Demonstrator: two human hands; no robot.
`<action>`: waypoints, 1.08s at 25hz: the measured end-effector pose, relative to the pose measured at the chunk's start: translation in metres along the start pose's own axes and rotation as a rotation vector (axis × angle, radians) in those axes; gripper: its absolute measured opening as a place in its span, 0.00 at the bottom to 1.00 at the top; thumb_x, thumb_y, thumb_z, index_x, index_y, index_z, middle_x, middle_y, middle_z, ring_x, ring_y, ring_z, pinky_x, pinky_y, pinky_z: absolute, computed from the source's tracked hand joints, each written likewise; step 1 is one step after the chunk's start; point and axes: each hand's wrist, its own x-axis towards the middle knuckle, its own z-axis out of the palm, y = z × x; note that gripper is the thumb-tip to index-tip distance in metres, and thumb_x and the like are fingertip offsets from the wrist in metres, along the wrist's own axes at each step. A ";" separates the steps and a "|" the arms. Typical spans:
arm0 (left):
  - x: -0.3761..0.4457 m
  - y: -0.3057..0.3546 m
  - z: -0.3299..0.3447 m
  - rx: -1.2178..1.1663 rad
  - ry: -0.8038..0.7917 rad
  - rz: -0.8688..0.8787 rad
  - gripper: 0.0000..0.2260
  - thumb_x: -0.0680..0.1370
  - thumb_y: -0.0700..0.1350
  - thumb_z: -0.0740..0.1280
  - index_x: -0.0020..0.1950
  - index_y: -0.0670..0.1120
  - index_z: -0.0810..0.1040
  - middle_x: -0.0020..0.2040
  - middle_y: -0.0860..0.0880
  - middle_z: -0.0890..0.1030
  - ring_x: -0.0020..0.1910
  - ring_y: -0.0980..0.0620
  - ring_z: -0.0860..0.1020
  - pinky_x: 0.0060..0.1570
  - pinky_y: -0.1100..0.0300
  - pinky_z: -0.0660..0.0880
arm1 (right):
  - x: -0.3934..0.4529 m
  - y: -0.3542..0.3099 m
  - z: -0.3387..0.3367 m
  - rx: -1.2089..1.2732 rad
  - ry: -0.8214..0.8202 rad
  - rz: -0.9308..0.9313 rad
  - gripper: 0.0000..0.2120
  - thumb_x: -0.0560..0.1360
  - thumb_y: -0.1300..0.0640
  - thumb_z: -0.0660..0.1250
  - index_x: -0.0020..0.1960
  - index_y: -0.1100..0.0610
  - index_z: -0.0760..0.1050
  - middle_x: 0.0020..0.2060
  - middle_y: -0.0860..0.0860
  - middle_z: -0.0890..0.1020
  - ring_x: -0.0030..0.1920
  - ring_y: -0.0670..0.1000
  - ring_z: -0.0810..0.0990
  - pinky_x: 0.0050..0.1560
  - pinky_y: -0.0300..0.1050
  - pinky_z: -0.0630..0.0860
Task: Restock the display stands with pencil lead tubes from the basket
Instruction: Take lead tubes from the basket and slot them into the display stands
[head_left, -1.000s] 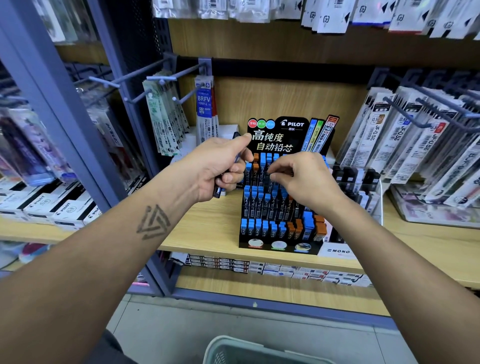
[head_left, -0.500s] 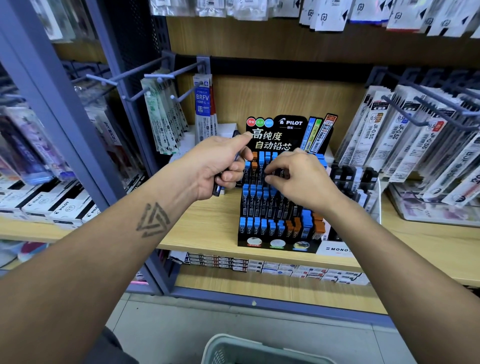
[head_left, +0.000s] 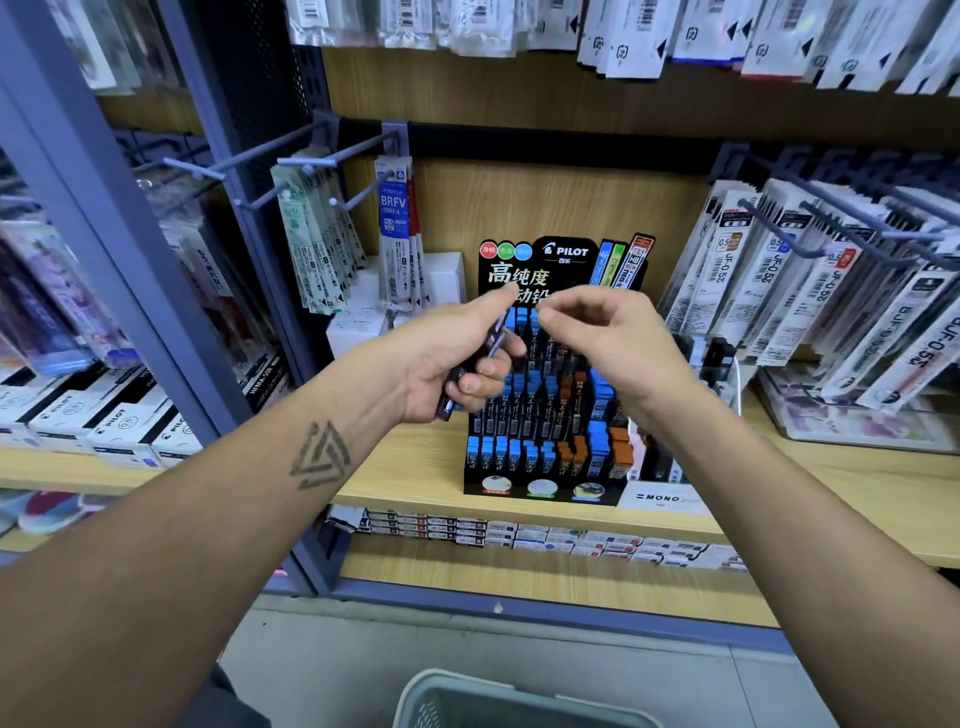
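A black Pilot display stand sits on the wooden shelf, its tiers filled with blue-capped and orange-capped lead tubes. My left hand grips a small bundle of dark lead tubes just left of the stand's upper tier. My right hand hovers in front of the top tier with curled fingers. Its thumb and forefinger meet beside a blue cap; whether they pinch a tube is unclear. The rim of the pale basket shows at the bottom edge.
Hooks with hanging refill packs jut out to the left, and more packs hang on the right. A Mono stand adjoins the Pilot stand. A blue-grey upright divides the shelving. Boxes line the lower shelf.
My right hand has risen from the stand's middle tier to its top tier, closer to the left hand's bundle. The left hand has stayed in place holding its tubes.
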 end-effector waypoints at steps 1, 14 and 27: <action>0.000 -0.003 0.005 -0.011 -0.051 -0.028 0.24 0.82 0.65 0.57 0.45 0.44 0.73 0.26 0.51 0.63 0.19 0.57 0.60 0.19 0.68 0.53 | -0.005 -0.004 -0.005 0.157 -0.051 0.050 0.07 0.77 0.59 0.72 0.54 0.57 0.84 0.46 0.53 0.86 0.45 0.44 0.80 0.47 0.40 0.74; 0.021 -0.008 0.032 0.046 -0.034 0.045 0.04 0.81 0.39 0.68 0.48 0.39 0.78 0.37 0.41 0.81 0.18 0.58 0.64 0.17 0.68 0.57 | -0.036 0.003 -0.063 0.315 -0.029 0.252 0.06 0.72 0.69 0.74 0.48 0.64 0.82 0.37 0.58 0.85 0.37 0.54 0.84 0.42 0.43 0.82; 0.046 -0.008 0.114 0.214 0.018 0.327 0.05 0.77 0.35 0.72 0.51 0.37 0.79 0.37 0.39 0.82 0.20 0.55 0.65 0.21 0.65 0.61 | -0.055 0.014 -0.120 -0.138 -0.188 0.133 0.07 0.76 0.66 0.72 0.53 0.62 0.81 0.39 0.62 0.86 0.38 0.56 0.83 0.44 0.47 0.78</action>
